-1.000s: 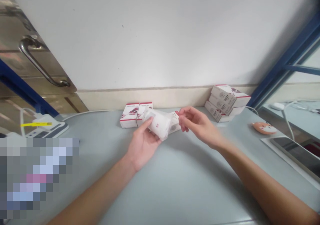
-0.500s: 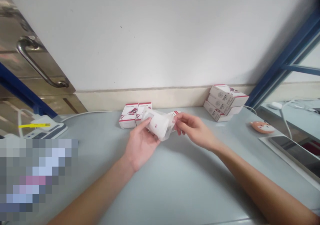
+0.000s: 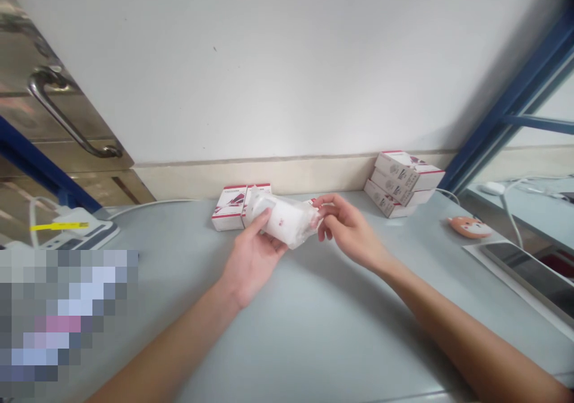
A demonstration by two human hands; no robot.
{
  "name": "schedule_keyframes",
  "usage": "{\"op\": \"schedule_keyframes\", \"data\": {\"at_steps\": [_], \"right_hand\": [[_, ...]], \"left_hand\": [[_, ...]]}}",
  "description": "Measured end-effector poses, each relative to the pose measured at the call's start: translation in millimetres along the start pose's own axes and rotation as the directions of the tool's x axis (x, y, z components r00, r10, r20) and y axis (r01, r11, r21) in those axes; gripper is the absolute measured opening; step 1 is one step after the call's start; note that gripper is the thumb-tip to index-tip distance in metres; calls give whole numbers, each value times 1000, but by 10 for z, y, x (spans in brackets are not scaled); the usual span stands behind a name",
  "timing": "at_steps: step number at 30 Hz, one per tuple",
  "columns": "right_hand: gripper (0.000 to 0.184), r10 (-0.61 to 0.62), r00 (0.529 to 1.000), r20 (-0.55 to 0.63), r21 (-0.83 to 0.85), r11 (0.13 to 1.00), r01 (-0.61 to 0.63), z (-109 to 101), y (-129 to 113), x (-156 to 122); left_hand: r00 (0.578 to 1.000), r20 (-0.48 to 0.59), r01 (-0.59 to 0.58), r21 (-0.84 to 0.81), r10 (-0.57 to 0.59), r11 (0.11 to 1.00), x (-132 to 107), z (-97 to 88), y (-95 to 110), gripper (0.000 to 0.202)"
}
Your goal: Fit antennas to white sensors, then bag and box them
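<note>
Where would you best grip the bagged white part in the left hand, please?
Probably at its free right end, coming from the right: the left hand cups the bagged white part from below and its thumb lies on top, so only that end, where the right hand pinches, is open.

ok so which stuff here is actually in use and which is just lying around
In use:
- bagged white item, held in the left hand
- right hand, pinching the bag's end

Lying about:
- two red-and-white boxes
- stack of boxes
- orange object
- dark screen
- white device with yellow strip
</note>
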State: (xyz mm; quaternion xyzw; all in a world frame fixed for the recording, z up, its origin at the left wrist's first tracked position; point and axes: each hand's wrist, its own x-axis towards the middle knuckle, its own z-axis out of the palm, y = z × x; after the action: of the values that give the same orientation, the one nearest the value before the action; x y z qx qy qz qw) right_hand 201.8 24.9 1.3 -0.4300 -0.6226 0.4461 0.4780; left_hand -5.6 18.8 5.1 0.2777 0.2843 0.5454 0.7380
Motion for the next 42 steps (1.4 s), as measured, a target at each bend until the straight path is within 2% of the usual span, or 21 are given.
{"op": "schedule_keyframes", "data": {"at_steps": [2,5,10,12,15,19,22,25,29,30,31,33,35,36,39,42], "right_hand": [[24,-22,1000,11,5,1000,22,5,-12,-18],[37,-22,996,81,-15,1000,23,55,-24,-52],[44,117,990,74,66,990,-122,138,-13,-76],[45,200,967,159,88,973,-215,144,-7,-84],[41,288,906,310,135,930,-341,127,-3,-101],[34,250,872,422,192,915,-355,50,-43,-115],[43,228,867,444,214,912,-350,-23,-107,-120],[57,234,865,443,251,894,-371,-39,-149,-130],[58,238,860,451,222,904,-366,69,-123,-155],[59,221,872,436,212,917,-339,108,-103,-163],[60,192,900,392,209,934,-290,145,-81,-172],[60,104,968,226,209,966,-152,206,-35,-189],[56,21,997,69,191,981,-34,246,1,-202],[54,-1,999,42,182,983,-7,258,13,-204],[56,19,997,78,207,978,-35,281,29,-194],[76,144,988,63,281,947,-156,291,24,-161]], "left_hand": [[1000,15,-25,33,24,999,6,-13,-10,40],[999,28,-37,83,35,996,8,-19,-27,41],[999,20,-34,111,32,993,-7,-11,-38,45],[999,26,-28,129,25,991,-14,-13,-38,45],[998,46,-59,160,52,985,-28,-13,-42,41],[996,78,-65,209,50,976,-52,10,-44,37],[994,89,-87,221,69,971,-65,25,-31,39],[990,75,-133,212,120,968,-67,19,-17,43],[992,57,-121,245,111,962,-72,17,-14,44],[994,52,-108,247,98,963,-74,25,-13,44],[995,45,-96,239,88,966,-75,36,-10,44],[997,18,-82,204,80,975,-73,62,4,45],[996,-15,-80,167,83,983,-63,77,23,45],[996,-30,-78,156,84,985,-54,77,30,45],[997,-51,-57,150,66,987,-26,42,30,45],[999,-10,-49,163,51,985,-17,-5,-5,48]]}}
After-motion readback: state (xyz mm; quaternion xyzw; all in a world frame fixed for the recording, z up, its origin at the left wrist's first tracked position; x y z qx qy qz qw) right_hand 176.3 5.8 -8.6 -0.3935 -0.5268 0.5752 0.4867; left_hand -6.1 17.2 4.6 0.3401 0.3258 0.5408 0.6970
